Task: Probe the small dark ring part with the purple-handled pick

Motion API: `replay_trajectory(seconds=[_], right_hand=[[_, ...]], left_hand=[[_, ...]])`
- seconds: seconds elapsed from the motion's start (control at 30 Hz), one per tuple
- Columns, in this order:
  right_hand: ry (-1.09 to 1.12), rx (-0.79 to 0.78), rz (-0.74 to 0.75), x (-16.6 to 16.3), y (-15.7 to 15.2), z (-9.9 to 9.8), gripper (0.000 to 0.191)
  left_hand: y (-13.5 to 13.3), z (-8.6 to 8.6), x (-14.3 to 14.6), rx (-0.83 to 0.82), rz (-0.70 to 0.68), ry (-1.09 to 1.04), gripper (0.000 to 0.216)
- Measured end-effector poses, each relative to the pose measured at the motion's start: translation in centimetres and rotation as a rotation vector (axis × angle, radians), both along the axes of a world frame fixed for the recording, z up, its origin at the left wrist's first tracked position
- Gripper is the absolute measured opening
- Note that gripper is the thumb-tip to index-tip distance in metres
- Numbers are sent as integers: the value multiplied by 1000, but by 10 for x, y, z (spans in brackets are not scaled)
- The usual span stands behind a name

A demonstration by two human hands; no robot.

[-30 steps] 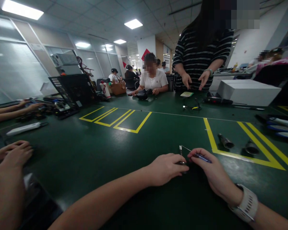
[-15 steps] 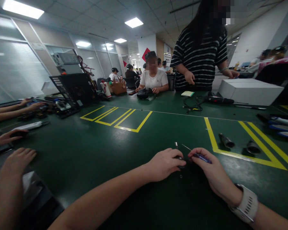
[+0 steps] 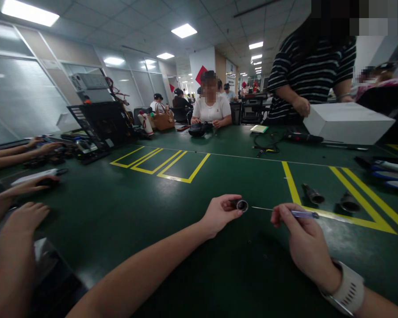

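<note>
Now left grip (image 3: 219,214) clamps small dark metal cylinder (image 3: 241,205), mouth rightward; right grip (image 3: 301,238) clamps thin blue-handled screwdriver (image 3: 298,213), horizontal, tip leftward.

Open-plan assembly workshop. Identified by a long green-matted bench (image 3: 119,212) divided into work bays with yellow tape (image 3: 172,165), an opened black computer chassis (image 3: 102,123), loose cables (image 3: 267,148), seated workers (image 3: 211,110) along the bench, panel lights (image 3: 184,31) in a grid ceiling, and glazed partitions (image 3: 20,97).

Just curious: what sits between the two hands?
Head view: the screwdriver shaft held by the right hand, pointing at the ring in the left hand.
</note>
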State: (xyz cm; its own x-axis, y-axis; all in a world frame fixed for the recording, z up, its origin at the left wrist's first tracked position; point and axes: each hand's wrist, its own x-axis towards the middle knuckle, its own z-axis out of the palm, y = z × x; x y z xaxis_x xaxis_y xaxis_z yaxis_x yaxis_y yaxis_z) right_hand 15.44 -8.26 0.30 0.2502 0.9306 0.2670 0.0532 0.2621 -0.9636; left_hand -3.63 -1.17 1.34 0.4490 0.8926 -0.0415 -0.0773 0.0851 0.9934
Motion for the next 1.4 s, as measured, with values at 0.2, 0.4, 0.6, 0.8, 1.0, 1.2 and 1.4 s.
replay_trajectory(seconds=[0.2, 0.4, 0.6, 0.8, 1.0, 1.2, 1.4], right_hand=[[-211, 28, 146, -6, -12, 12, 25], [-279, -110, 134, -10, -10, 16, 31], [-29, -214, 176, -9, -3, 11, 26], [243, -246, 175, -12, 1, 16, 20], [234, -228, 117, -11, 2, 14, 20], [197, -222, 39, -7, 2, 9, 27], [101, -232, 27, -6, 4, 3, 32]], left_hand=[[0, -4, 1, -24, -16, -62, 45], [-4, 1, 3, -35, -25, -58, 44], [-8, 8, 2, 1, -37, -33, 42], [-4, -2, 3, 10, 2, -35, 42], [-1, -10, 3, 99, -11, -22, 40], [-4, -9, 0, 367, -149, 170, 33], [-10, 3, -1, 671, -204, 428, 36]])
